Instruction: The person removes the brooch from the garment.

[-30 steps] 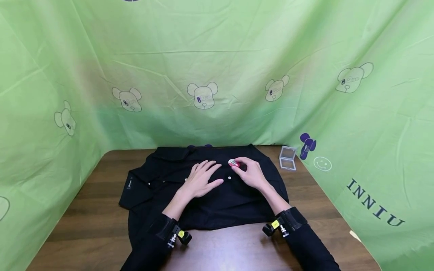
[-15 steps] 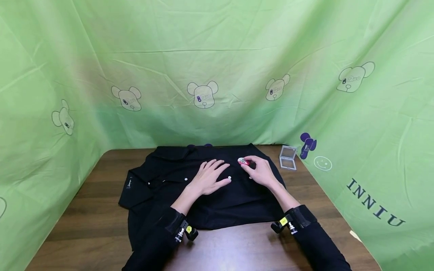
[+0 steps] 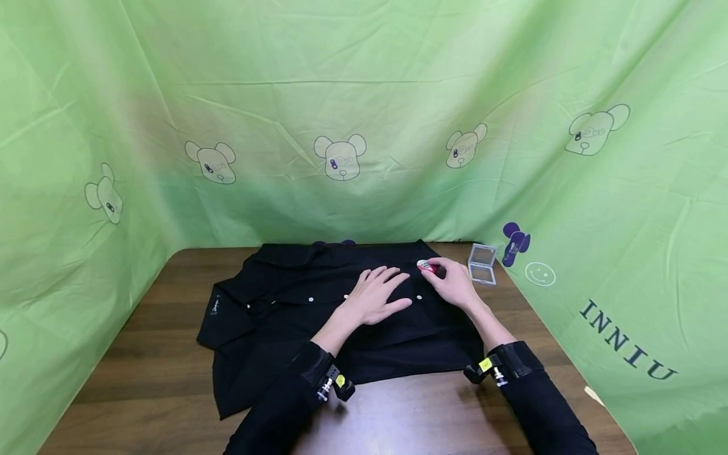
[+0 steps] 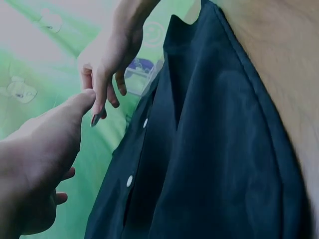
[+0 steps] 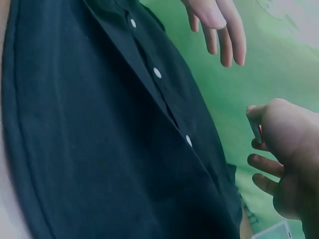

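Observation:
A black button-up shirt (image 3: 341, 341) lies spread on the table, its white buttons in a row. In the head view my right hand (image 3: 455, 284) pinches a small flat red-and-white piece (image 3: 425, 266) with print on it, between thumb and fingertips above the shirt's right part. Only the thin edge of that piece (image 5: 255, 129) shows in the right wrist view, so its kind is unclear. My left hand (image 3: 372, 298) is over the middle of the shirt with fingers spread and holds nothing. Whether it touches the cloth, I cannot tell.
An opened clear hinged case (image 3: 482, 264) stands at the table's back right corner, just beyond my right hand. Green printed cloth (image 3: 341, 215) hangs behind and at both sides of the wooden table (image 3: 142, 366). A small pale piece (image 3: 594, 395) lies at the right edge.
Both hands have moved to the right over the shirt, the right one still pinching the red-and-white piece. Buttons near the left hand have been covered and uncovered. The shirt and case stay put.

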`<action>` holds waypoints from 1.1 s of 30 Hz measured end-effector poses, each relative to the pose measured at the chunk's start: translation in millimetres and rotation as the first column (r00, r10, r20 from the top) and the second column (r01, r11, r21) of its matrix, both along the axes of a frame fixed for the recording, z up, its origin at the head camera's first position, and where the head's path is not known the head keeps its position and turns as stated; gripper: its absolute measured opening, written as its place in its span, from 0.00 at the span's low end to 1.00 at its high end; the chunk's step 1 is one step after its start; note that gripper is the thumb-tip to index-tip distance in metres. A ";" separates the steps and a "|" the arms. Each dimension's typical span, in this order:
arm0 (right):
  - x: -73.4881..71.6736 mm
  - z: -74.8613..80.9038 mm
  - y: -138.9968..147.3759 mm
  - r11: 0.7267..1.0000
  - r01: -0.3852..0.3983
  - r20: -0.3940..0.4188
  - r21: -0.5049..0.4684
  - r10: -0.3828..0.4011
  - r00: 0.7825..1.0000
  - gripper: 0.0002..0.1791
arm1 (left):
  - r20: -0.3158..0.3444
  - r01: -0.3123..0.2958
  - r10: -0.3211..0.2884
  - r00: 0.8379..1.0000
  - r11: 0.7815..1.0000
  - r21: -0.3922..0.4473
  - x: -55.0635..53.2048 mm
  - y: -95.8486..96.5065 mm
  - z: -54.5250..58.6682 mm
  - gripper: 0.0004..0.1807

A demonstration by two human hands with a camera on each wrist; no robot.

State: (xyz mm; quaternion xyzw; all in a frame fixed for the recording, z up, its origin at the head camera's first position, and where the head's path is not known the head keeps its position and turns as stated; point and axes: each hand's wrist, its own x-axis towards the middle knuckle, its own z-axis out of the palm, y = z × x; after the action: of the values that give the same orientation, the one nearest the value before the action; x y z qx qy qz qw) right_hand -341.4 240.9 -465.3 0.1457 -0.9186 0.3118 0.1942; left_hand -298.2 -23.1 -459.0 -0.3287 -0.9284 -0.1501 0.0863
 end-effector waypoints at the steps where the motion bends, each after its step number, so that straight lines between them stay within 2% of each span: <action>1: -1.0 0.2 3.5 1.000 0.008 0.001 0.004 -0.008 1.000 0.20 | 0.002 0.002 -0.002 1.000 1.000 -0.003 0.4 3.3 0.6 0.37; 10: -7.9 -2.2 40.1 0.998 0.058 0.063 0.038 -0.061 0.996 0.20 | -0.006 0.022 -0.022 1.000 0.999 -0.024 3.3 29.6 3.1 0.37; 19: -19.3 -2.2 74.7 0.987 0.126 0.101 0.102 -0.136 0.986 0.21 | -0.002 0.040 -0.040 0.999 0.999 -0.028 5.9 42.8 4.1 0.37; 27: -26.9 -4.6 98.4 0.968 0.209 0.186 0.143 -0.233 0.955 0.23 | 0.009 0.042 -0.042 0.999 0.999 -0.026 6.7 45.2 2.0 0.36; 33: -39.6 -17.1 116.1 0.953 0.262 0.228 0.153 -0.292 0.929 0.25 | 0.028 0.041 -0.040 0.999 0.999 -0.033 7.2 47.3 -0.7 0.37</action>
State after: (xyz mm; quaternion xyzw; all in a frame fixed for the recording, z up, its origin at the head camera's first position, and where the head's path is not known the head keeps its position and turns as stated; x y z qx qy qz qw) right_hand -381.0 357.0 -482.5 -0.0141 -0.9640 0.2414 0.1107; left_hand -291.0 24.1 -459.8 -0.3469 -0.9250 -0.1405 0.0650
